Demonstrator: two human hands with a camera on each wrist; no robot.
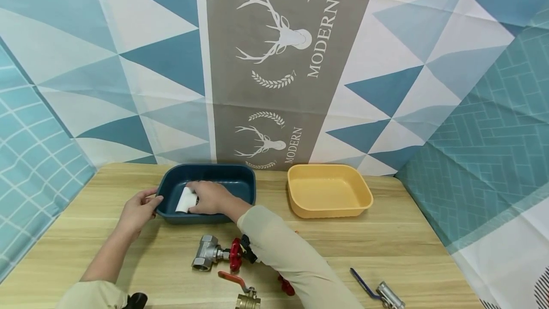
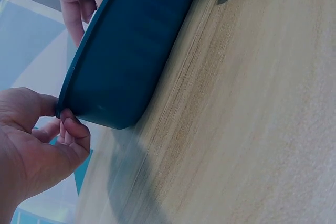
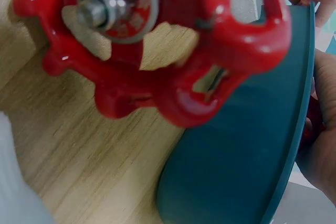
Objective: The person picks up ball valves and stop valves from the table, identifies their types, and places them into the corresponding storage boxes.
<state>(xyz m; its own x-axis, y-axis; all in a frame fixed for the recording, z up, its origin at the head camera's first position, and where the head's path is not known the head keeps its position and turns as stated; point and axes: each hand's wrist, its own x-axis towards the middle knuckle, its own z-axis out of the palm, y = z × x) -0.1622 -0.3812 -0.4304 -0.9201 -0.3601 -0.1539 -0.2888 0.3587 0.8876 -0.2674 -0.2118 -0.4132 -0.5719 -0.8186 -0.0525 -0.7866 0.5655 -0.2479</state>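
My right hand (image 1: 212,198) reaches into the dark blue basin (image 1: 233,168) and grips a white plastic pipe fitting (image 1: 186,200). In the right wrist view, something dark red (image 3: 312,121) shows under that hand, mostly hidden. At the basin's left end, my left hand (image 1: 139,211) pinches the rim between thumb and fingers, as the left wrist view also shows. Close in front of the basin lies a steel valve (image 1: 208,252) with a red handwheel (image 1: 235,254). The right forearm passes above the table beside it.
A yellow basin (image 1: 330,170) stands at the back right. Near the front lie a brass ball valve (image 1: 248,301) with an orange-red lever and a steel valve (image 1: 389,294) with a blue lever. Another red handwheel (image 1: 286,285) is partly hidden by the right sleeve.
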